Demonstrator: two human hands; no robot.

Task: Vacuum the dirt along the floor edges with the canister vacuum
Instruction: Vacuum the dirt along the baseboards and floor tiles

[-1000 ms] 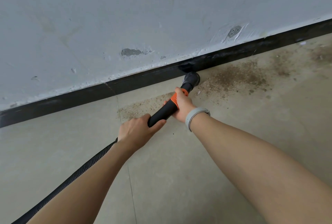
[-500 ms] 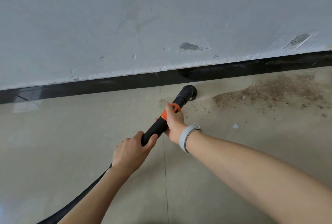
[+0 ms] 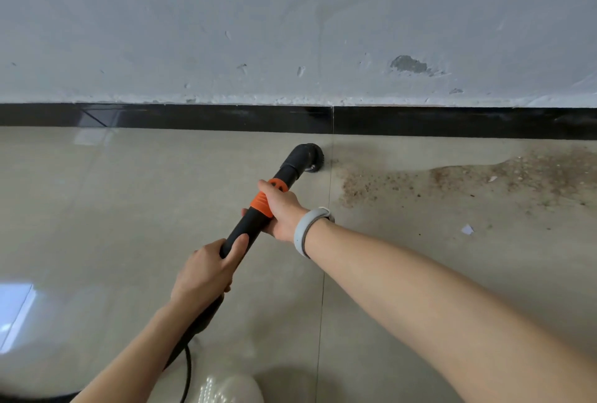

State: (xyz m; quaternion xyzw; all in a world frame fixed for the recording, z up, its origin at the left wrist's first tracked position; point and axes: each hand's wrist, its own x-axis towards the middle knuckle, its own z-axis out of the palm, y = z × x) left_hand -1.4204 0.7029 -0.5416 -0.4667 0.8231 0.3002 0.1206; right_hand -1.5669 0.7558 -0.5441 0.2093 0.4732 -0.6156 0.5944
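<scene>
Left of the nozzle (image 3: 307, 157) the floor (image 3: 129, 208) along the skirting (image 3: 193, 118) looks bare and glossy, so that stretch reads as done. Nearer the person, the left hand (image 3: 206, 270) is wrapped round the black wand (image 3: 248, 224) at its rear end, where the hose (image 3: 185, 370) drops away below. Further up the wand toward the nozzle, the right hand (image 3: 284, 212) grips it at the orange collar (image 3: 263, 202), a grey band (image 3: 307, 231) on that wrist. The nozzle sits low over the floor, just off the skirting; whether it touches the tile I cannot tell. Right of the nozzle comes the work still to do: a brown spread of dirt (image 3: 484, 179) starts just beside it and runs along the skirting to the frame edge, with a white scrap (image 3: 467, 229) lying further out from the wall. By my reckoning, plenty remains.
</scene>
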